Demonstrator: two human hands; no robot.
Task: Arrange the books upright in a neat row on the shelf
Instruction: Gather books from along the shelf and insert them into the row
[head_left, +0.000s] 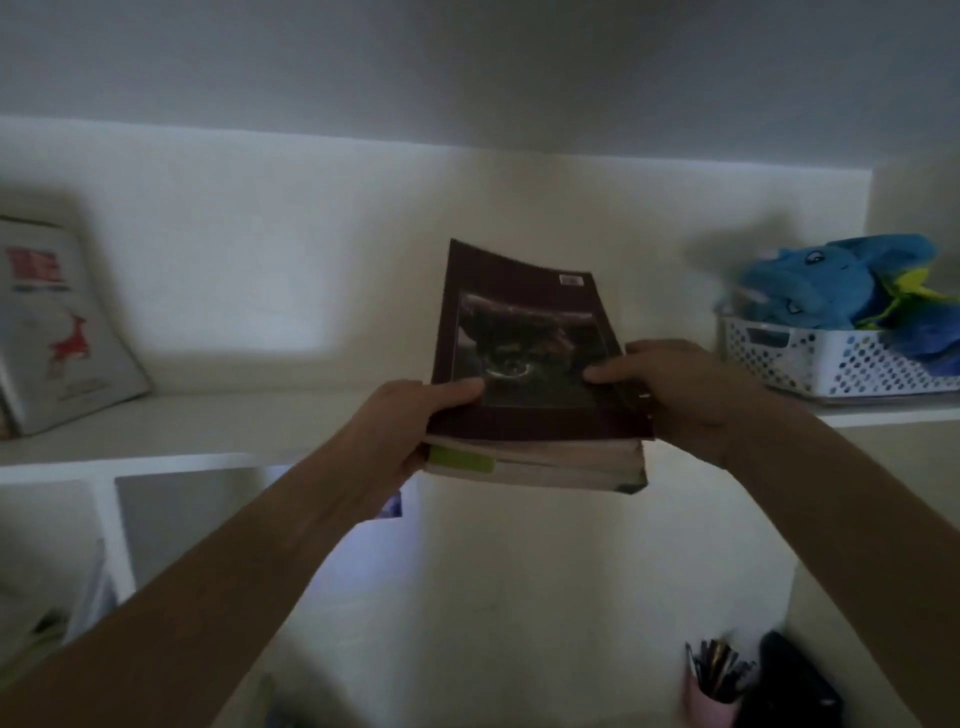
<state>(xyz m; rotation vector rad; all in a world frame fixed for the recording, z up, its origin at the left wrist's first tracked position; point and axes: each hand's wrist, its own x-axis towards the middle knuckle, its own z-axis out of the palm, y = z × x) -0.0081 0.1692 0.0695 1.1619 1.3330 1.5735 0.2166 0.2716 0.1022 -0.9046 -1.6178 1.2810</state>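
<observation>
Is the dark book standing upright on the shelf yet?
No, the dark book lies flat in the air, held by the left hand and right hand.

I can read no text from here. The grey book (62, 327) leaning at the shelf's (208, 415) left end carries red characters and a red deer figure, blurred. The dark book (524, 343) held before the shelf bears a small illegible white label.

Basket (831, 358) – blue plush (831, 280) inside.
</observation>
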